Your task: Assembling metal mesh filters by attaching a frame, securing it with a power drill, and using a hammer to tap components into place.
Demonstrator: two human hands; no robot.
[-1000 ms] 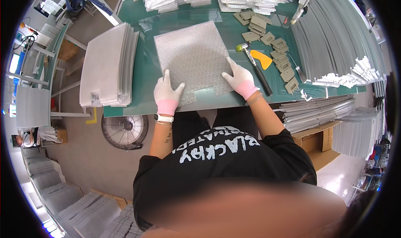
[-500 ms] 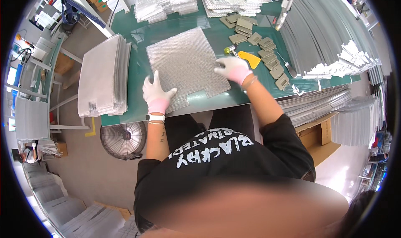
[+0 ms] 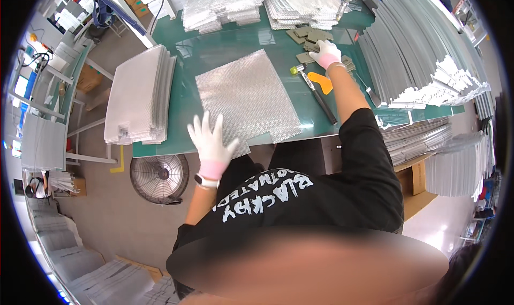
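Note:
A silvery mesh-like panel (image 3: 249, 96) with a notched near edge lies flat on the green table. My left hand (image 3: 210, 144), in a white glove with a pink cuff, is open over the panel's near left corner, fingers spread. My right hand (image 3: 327, 54), gloved alike, reaches to the olive-grey plastic plates (image 3: 317, 36) at the back right. Its fingers are bent together among them, and their tips are hidden. Near that arm lie a hammer (image 3: 317, 93) with a yellow-green head and black grip, and a yellow scraper (image 3: 320, 82).
Stacked pale panels (image 3: 138, 96) stand at the left of the green table (image 3: 184, 85). More mesh stacks (image 3: 222, 5) sit at the back. A long row of grey panels (image 3: 417, 48) fills the right side. A floor fan (image 3: 159, 179) stands below the table's left front edge.
My right hand has left the panel's right side and moved up and right to the plates, uncovering the hammer. My left hand has drawn back toward me, with its fingers spread wider.

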